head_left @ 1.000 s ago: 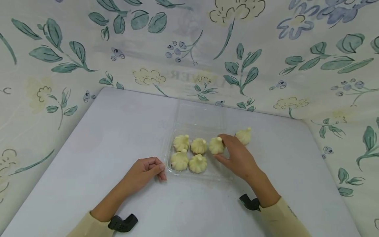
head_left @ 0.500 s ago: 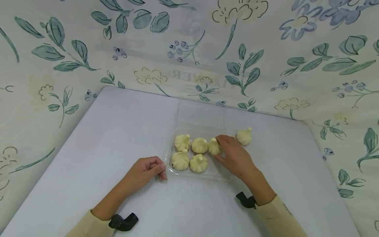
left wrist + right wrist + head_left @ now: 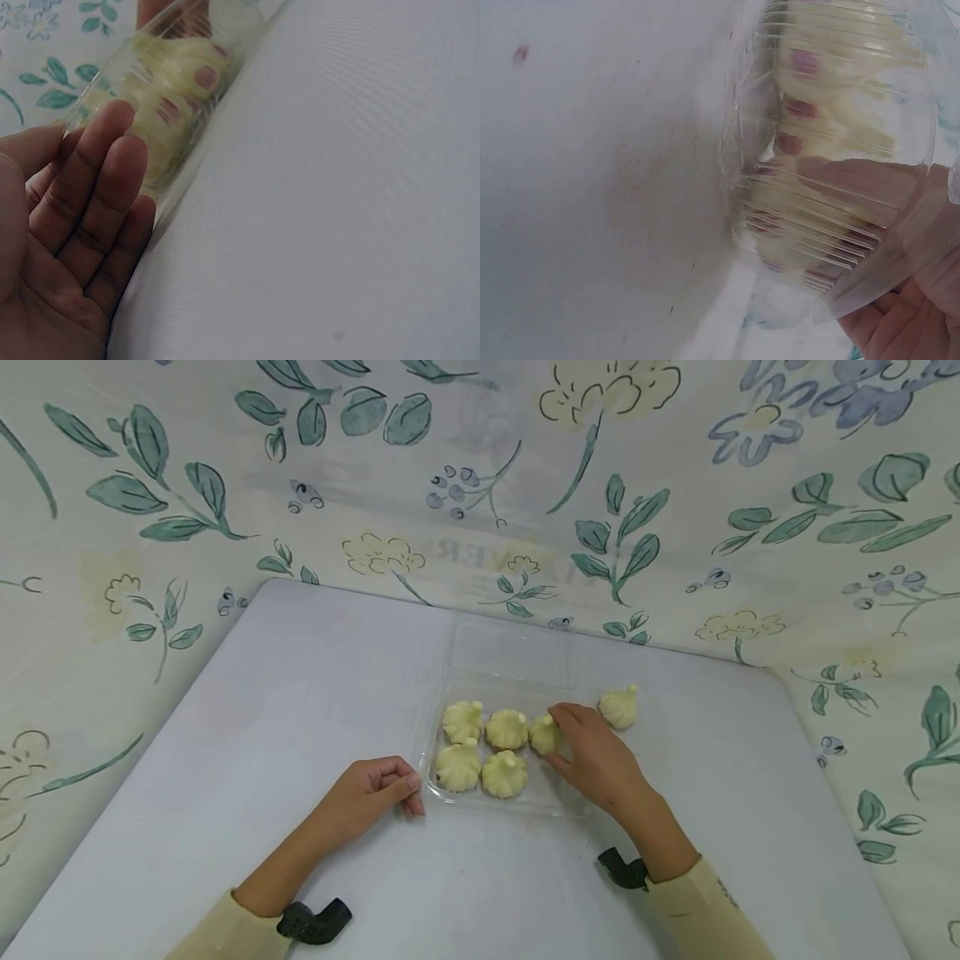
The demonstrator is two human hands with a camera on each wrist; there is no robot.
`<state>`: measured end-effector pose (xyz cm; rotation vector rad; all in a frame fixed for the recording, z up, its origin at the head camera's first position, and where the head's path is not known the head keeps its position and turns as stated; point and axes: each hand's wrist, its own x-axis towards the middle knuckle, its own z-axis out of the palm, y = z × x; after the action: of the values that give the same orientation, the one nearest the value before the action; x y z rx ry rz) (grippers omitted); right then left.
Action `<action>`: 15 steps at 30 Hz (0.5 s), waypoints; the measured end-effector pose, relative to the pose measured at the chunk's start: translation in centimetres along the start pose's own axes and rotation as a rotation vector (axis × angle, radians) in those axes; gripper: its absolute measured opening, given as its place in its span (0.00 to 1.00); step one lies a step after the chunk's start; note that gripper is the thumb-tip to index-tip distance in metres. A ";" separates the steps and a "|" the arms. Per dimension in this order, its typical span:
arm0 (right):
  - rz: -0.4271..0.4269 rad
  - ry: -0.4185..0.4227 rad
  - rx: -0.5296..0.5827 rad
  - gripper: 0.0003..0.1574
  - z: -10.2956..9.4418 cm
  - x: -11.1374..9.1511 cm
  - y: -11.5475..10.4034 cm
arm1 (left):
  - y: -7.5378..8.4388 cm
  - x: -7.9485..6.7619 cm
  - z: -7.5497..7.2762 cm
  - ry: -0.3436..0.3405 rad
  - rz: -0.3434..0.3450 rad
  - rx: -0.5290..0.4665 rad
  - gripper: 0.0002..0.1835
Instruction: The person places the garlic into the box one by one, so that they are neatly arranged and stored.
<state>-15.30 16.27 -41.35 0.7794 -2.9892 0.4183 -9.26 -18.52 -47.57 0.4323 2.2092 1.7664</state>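
Observation:
A clear plastic clamshell box (image 3: 551, 797) lies open on the white table with several pale garlic bulbs (image 3: 459, 767) inside, in two rows. At the right end of its far row, my right hand (image 3: 600, 760) pinches a garlic bulb (image 3: 542, 737) between thumb and fingers, partly covering it. My left hand (image 3: 375, 795) rests on the table at the box's left side. In the left wrist view its relaxed fingers (image 3: 112, 176) lie against or very close to the clear wall. Through the ribbed wall in the right wrist view, bulbs with purplish patches (image 3: 802, 109) show.
One more garlic bulb (image 3: 618, 707) lies on the table (image 3: 720, 760) right of the box. The box's lid (image 3: 510, 652) is folded back towards the floral cloth (image 3: 480, 560) behind the table.
My right hand has moved slightly left and lowered its garlic bulb beside the middle bulb of the far row. The left hand stays where it was.

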 end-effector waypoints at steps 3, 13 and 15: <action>0.005 0.007 0.010 0.40 0.0 -0.1 0.0 | 0.1 0.0 0.0 0.000 -0.005 -0.007 0.12; 0.030 0.020 0.080 0.39 -0.1 -0.2 0.1 | 0.3 -0.1 0.0 0.001 -0.011 -0.005 0.13; 0.038 0.023 0.100 0.39 -0.1 -0.2 0.2 | 0.4 -0.1 0.0 0.001 -0.014 -0.005 0.13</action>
<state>-15.25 16.58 -41.30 0.7210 -2.9856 0.5786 -9.15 -18.45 -47.21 0.4143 2.2032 1.7650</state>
